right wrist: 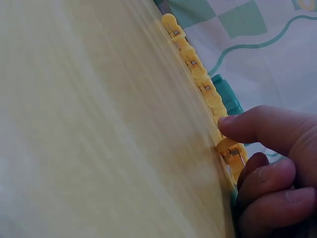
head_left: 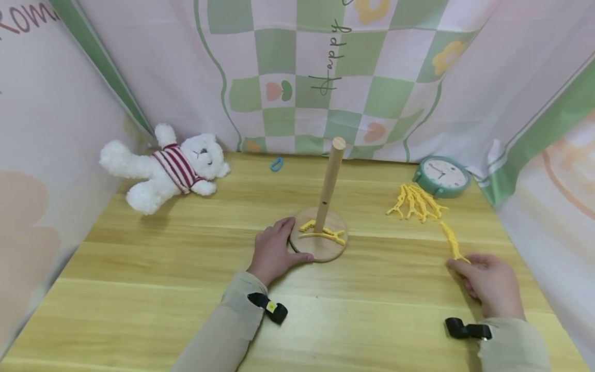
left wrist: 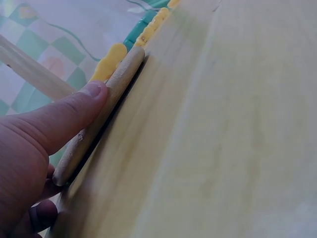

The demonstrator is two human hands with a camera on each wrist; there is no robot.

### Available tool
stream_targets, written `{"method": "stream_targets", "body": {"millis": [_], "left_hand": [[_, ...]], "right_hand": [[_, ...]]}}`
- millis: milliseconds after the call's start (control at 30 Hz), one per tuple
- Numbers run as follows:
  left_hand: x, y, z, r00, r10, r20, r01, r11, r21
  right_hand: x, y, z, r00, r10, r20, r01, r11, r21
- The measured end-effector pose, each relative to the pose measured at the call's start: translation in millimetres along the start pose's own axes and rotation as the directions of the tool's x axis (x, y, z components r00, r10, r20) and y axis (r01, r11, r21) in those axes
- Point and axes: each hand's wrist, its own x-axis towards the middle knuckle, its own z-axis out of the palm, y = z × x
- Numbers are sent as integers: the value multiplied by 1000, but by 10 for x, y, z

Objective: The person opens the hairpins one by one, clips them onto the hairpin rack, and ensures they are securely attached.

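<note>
In the head view, a round wooden base [head_left: 321,254] carries an upright wooden dowel [head_left: 331,186]. My left hand [head_left: 275,249] grips the near left edge of this base, thumb on top in the left wrist view. A yellow hair clip [head_left: 332,235] lies on the base at the foot of the dowel, with its two arms on either side of it. Over on the right, my right hand [head_left: 490,281] pinches the forked near end of another yellow hair clip [head_left: 450,238]. The right wrist view shows the small metal spring [right wrist: 234,152] of a clip beside my fingertips.
Several more yellow hair clips [head_left: 416,201] lie fanned out beside a green round clock [head_left: 443,177]. A white teddy bear [head_left: 174,168] in a striped shirt lies at the back left. Near the curtain is a small blue ring-shaped piece [head_left: 276,164].
</note>
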Motion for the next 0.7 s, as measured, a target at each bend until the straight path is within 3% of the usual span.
{"method": "stream_targets", "body": {"millis": [233, 500, 700], "left_hand": [[2, -8, 0, 1000, -5, -4, 5, 1000, 18], [-5, 10, -20, 1000, -10, 7, 10, 1000, 14], [-9, 13, -23, 1000, -7, 4, 7, 1000, 16]], "right_hand": [[-36, 13, 11, 1000, -14, -6, 13, 999, -39], [-23, 9, -59, 1000, -22, -19, 17, 970, -243], [-51, 24, -50, 999, -44, 8, 45, 977, -209]]}}
